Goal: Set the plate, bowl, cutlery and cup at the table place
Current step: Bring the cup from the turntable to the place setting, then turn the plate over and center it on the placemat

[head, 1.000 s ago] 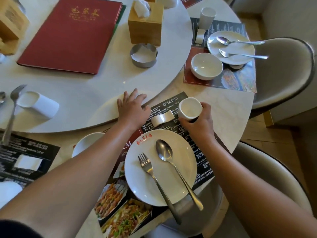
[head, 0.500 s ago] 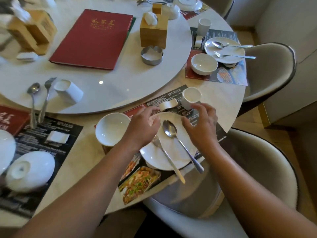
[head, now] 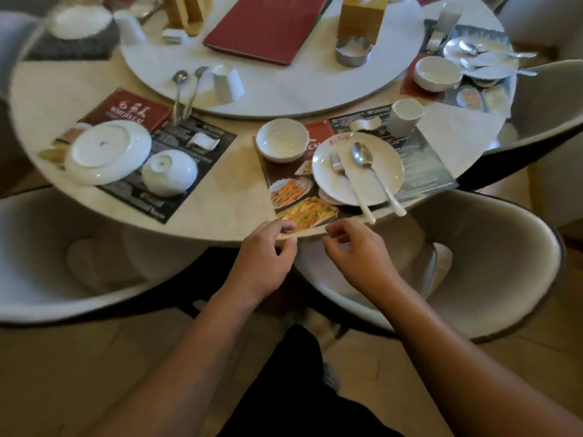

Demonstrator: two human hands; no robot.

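left hand (head: 262, 260) curls at mat (head: 285, 197) corner, grip unclear; right hand (head: 356, 257) loose, empty; its fingers (head: 337, 230) could knock the overhanging fork (head: 350, 184).

Black trousers (head: 293, 389) are being worn, showing at the lower edge of the view. The left hand (head: 262, 263) and right hand (head: 356, 257) are being shown bare, and both forearms uncovered. A pale, blurred shoe (head: 331, 376) is being worn.
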